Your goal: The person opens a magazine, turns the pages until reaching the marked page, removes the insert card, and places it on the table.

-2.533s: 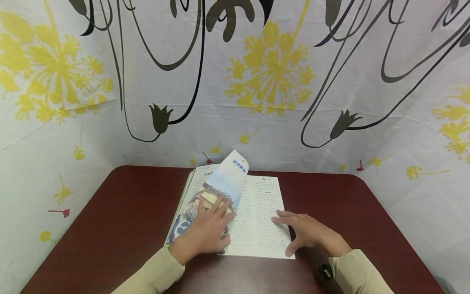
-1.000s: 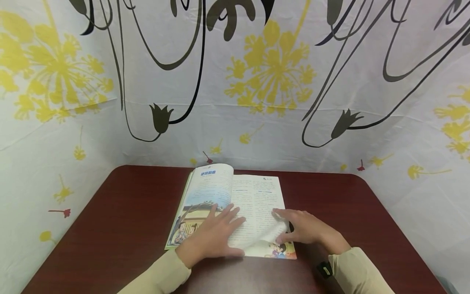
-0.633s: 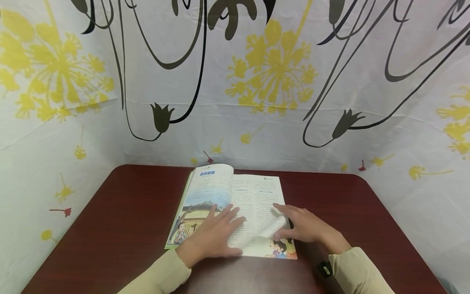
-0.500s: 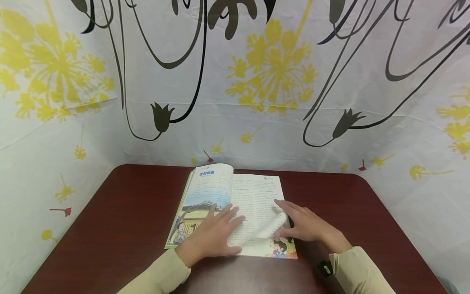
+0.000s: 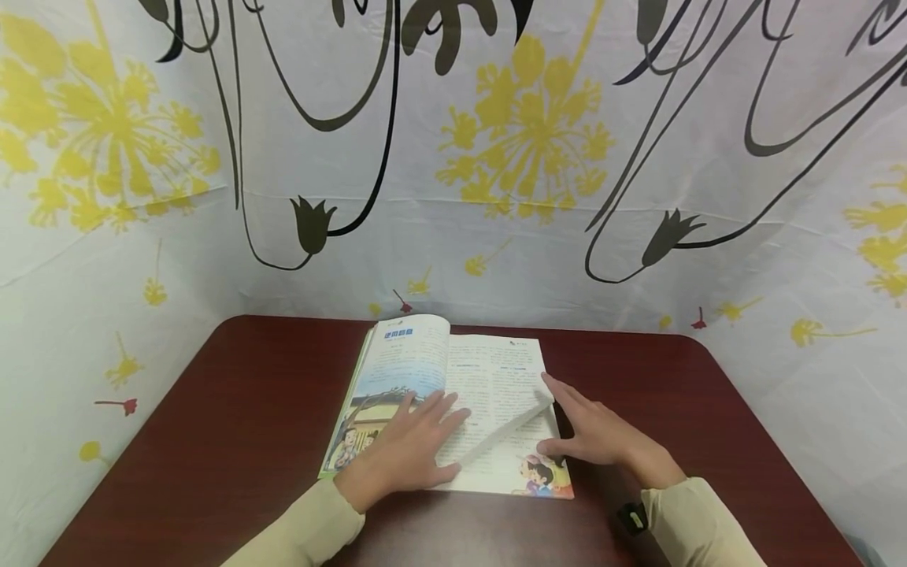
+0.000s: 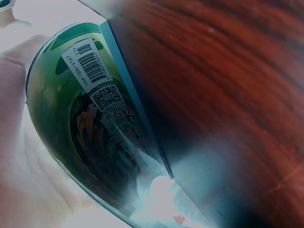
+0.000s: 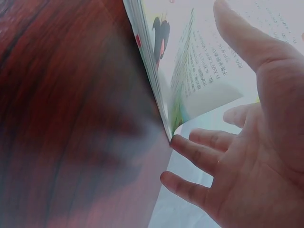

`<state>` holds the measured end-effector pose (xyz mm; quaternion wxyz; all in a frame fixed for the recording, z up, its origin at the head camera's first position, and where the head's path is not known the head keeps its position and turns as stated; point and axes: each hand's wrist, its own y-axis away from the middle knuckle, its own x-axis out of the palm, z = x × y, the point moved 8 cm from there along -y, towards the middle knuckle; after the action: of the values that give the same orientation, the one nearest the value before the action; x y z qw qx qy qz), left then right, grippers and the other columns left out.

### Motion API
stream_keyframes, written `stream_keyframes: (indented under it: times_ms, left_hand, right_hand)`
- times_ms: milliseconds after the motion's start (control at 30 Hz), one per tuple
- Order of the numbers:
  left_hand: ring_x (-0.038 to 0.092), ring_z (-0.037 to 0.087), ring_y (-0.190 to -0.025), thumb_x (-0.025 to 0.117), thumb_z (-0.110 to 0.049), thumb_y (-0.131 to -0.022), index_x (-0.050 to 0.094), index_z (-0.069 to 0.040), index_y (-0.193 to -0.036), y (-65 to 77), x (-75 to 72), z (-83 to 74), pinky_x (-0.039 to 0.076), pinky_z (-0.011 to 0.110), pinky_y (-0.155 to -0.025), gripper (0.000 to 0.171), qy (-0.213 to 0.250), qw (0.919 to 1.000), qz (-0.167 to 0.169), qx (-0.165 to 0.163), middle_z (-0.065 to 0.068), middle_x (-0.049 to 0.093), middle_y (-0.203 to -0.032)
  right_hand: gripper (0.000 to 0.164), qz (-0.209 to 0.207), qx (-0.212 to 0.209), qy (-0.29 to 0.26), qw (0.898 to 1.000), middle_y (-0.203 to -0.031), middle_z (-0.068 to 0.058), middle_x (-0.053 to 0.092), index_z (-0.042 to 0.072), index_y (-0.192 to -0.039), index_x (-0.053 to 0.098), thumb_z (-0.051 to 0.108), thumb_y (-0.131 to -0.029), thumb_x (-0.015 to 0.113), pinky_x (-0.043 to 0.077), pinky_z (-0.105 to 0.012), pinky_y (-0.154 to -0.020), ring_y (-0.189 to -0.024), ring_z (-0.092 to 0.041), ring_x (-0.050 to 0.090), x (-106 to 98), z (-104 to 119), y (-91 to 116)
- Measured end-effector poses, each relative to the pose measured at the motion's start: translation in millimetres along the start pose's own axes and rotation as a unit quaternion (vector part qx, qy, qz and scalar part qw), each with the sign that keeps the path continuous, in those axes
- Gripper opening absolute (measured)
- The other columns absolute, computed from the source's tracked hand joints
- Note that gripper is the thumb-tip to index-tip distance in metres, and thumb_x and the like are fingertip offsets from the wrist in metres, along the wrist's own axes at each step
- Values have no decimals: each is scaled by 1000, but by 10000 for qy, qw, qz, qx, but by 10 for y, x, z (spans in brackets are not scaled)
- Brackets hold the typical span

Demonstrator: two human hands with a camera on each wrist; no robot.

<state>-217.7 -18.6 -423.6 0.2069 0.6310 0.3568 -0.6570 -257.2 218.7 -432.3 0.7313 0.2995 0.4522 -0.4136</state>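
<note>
An open magazine (image 5: 489,362) lies on the table, an illustrated page on its left half and printed text on its right. Across the lower part of the left half and the middle rests my left hand (image 5: 407,445), fingers spread. The left wrist view shows this hand (image 6: 19,142) beside the curved green cover (image 6: 57,109) with its barcode. At the magazine's right edge is my right hand (image 5: 595,425), thumb apart from nearly straight fingers. A page's lower corner is folded up diagonally; the right wrist view shows that lifted page (image 7: 213,97) beside the fingertips.
The dark red-brown table (image 5: 248,417) has rounded back corners. Behind and beside it hangs a white cloth (image 5: 397,173) with yellow and dark floral prints. A black band with a small device (image 5: 632,518) is on the right wrist.
A page that was raised in the middle now lies on the left half. The left hand shifted slightly. A right-hand page corner has lifted and folded upward as the right fingers moved up and outward.
</note>
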Motion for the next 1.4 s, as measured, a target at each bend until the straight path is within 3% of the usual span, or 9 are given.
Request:
stream_keyframes:
  times_ms: [100, 300, 467, 667, 867, 967, 1233, 1400]
  left_hand:
    - [35, 31, -144, 69, -48, -86, 37, -18, -153, -13, -12, -1, 32, 62, -108, 81, 78, 10000, -35, 39, 11, 38, -156]
    - [12, 26, -152, 76, -44, -82, 5, -27, -161, -48, -38, -33, 26, 56, -115, 108, 58, 9992, -170, 344, 7, 4, -167]
    - [2, 25, -153, 79, -40, -80, 6, -30, -161, -45, -84, -88, 20, 53, -118, 109, -270, 9966, -419, 661, 4, -9, -167]
    - [1, 24, -153, 75, -32, -79, 22, -29, -159, -26, -101, -146, 18, 54, -118, 96, -477, 9926, -623, 925, 2, -2, -168]
    - [-1, 23, -153, 70, -23, -80, 28, -28, -158, -21, -131, -173, 10, 54, -120, 88, -660, 9885, -791, 1110, 1, 0, -168]
    - [0, 22, -153, 64, -20, -82, 37, -25, -155, -29, -124, -181, 5, 53, -120, 78, -883, 9850, -858, 1208, 1, 10, -167]
    - [18, 26, -151, 61, -26, -82, 60, -23, -136, -47, -79, -183, 8, 53, -120, 55, -1343, 9799, -667, 1313, 3, 40, -156]
    - [25, 28, -149, 62, -27, -80, 64, -22, -131, -48, -102, -177, 14, 55, -119, 52, -1322, 9804, -673, 1295, 4, 45, -152]
  right_hand:
    - [110, 9, 62, 10, 10000, -161, -18, 25, 12, -160, 13, 66, -81, 68, 38, -62, -103, -137, -42, 42, 6, -31, -3]
    - [110, -13, 39, -27, 10000, -160, -21, 25, 8, -160, 14, 61, -83, 70, 40, -62, -101, -136, -44, 42, -10, -43, -2]
    - [111, -23, 38, -5, 10000, -159, -23, 26, 6, -159, 14, 61, -82, 72, 41, -63, -99, -135, -45, 43, -18, -35, 3]
    - [119, -34, 63, 54, 10000, -160, -24, 24, 3, -159, 11, 59, -77, 77, 40, -63, -100, -135, -45, 43, 14, -48, 11]
    - [123, -163, 56, 172, 9997, -159, -27, 24, -2, -157, 11, 59, -75, 79, 36, -66, -102, -136, -46, 42, 2, -62, 6]
    - [121, -94, -61, 230, 9997, -158, -27, 25, -1, -157, 15, 60, -74, 79, 36, -67, -101, -135, -45, 43, 10, -53, 5]
    - [113, 522, -822, 274, 9949, -155, -21, 37, 9, -150, 44, 64, -60, 85, 35, -68, -99, -138, -43, 39, 107, 64, 8]
    - [109, 980, -763, 99, 9922, -156, -18, 37, 13, -149, 47, 61, -58, 87, 41, -62, -98, -137, -43, 41, 154, 77, 18]
